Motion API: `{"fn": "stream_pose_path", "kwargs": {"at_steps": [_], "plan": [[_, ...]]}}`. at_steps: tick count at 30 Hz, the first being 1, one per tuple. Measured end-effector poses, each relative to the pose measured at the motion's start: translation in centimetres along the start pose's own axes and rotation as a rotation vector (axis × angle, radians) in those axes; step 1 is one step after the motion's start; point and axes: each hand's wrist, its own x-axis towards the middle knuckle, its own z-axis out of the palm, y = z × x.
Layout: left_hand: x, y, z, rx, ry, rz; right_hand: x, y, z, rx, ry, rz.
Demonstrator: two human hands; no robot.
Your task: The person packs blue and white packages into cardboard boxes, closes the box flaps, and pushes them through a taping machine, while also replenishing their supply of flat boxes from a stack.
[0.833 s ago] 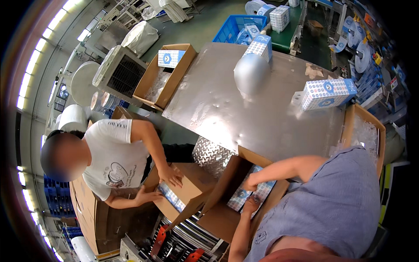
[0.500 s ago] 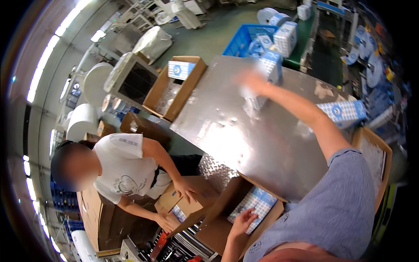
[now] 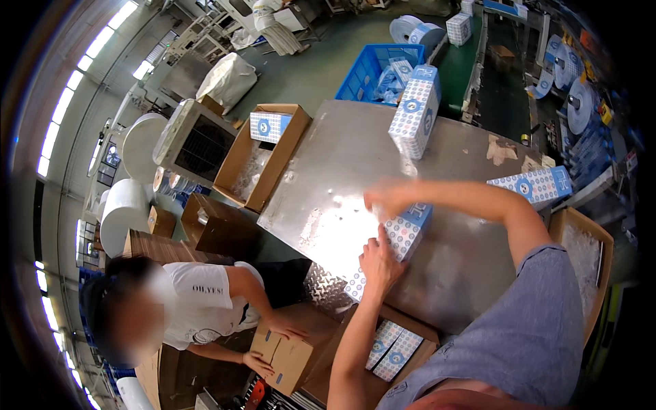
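A long white-and-blue patterned pack [image 3: 404, 236] lies on the near part of the metal table [image 3: 458, 205], its near end by the open carton [image 3: 427, 331]. My left hand [image 3: 380, 265] rests across its middle and grips it, one finger pointing along it. At its far blue end is my right hand [image 3: 391, 198], smeared by motion, so its fingers cannot be read. Inside the carton below my left forearm, two similar packs [image 3: 398, 354] lie side by side. Another pack [image 3: 417, 113] stands at the table's far edge, and one more pack [image 3: 531, 186] lies at the right edge.
On the left a co-worker [image 3: 212, 301] has both hands on a closed carton [image 3: 287, 355]. An open box [image 3: 273, 160] with a pack and plastic film stands beyond the table's left edge. Behind the table sits a blue crate [image 3: 352, 75]; another film-filled box [image 3: 581, 253] is at right.
My right hand has come back from the far side of the table, and a pack now lies near me. My left hand has risen from the carton onto that pack. The co-worker's carton flaps are now closed.
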Motion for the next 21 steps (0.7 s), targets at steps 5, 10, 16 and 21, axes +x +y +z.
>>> {"fn": "stream_pose_path", "kwargs": {"at_steps": [5,10,16,21], "plan": [[1.5,-0.4,-1.5,0.125,0.027,0.256,-0.9,11.1,-8.8,-0.822,0.679,0.31],[-5.2,-3.4,-14.4,-0.049,0.481,0.275,2.7,11.7,-5.9,-0.842,-0.047,0.436],[-21.2,-10.2,-15.5,-1.498,0.371,-0.264,-0.3,-0.3,2.7,-0.19,0.175,0.271],[-30.7,-9.2,-9.0,-1.666,0.383,-0.504,-3.9,3.4,3.9,0.146,0.32,0.417]]}}
